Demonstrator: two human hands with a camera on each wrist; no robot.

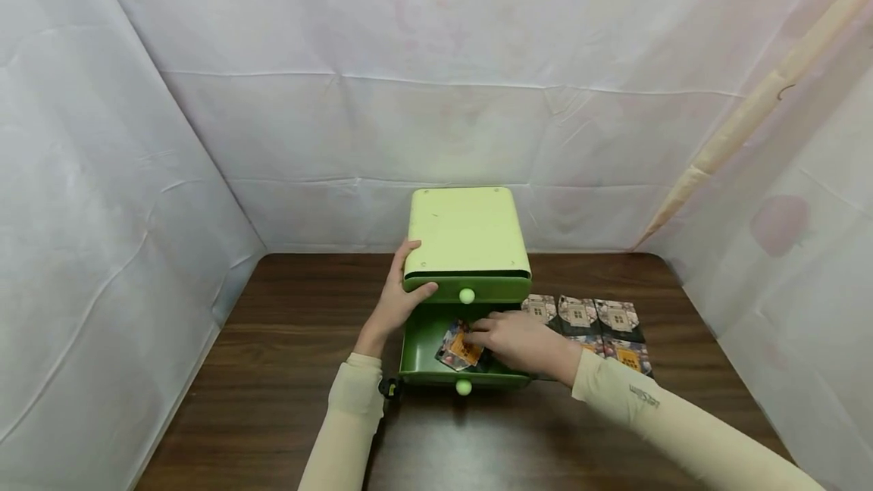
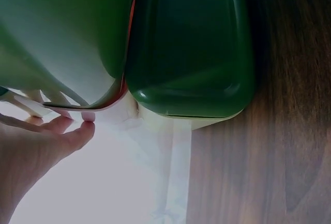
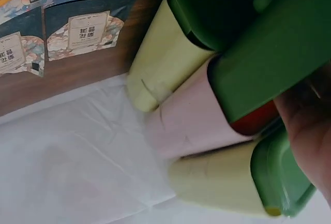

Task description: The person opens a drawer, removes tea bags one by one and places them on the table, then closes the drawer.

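A small drawer cabinet (image 1: 467,229) with a pale yellow-green top stands on the table, its dark green middle drawer (image 1: 419,347) pulled out. My left hand (image 1: 394,301) grips the cabinet's upper left corner, thumb across the top drawer's front and fingers along the side. Inside the pulled-out drawer lies a patterned tea packet (image 1: 460,347) with an orange label. My right hand (image 1: 521,339) reaches in from the right and pinches this packet near its upper right edge. In the right wrist view the drawer wall hides my right fingertips.
Several more tea packets (image 1: 619,318) lie in rows on the brown table (image 1: 286,370), right of the cabinet. The cabinet's bottom drawer (image 2: 191,53) is closed, below the pulled-out one. White cloth (image 1: 436,127) hangs behind and at both sides.
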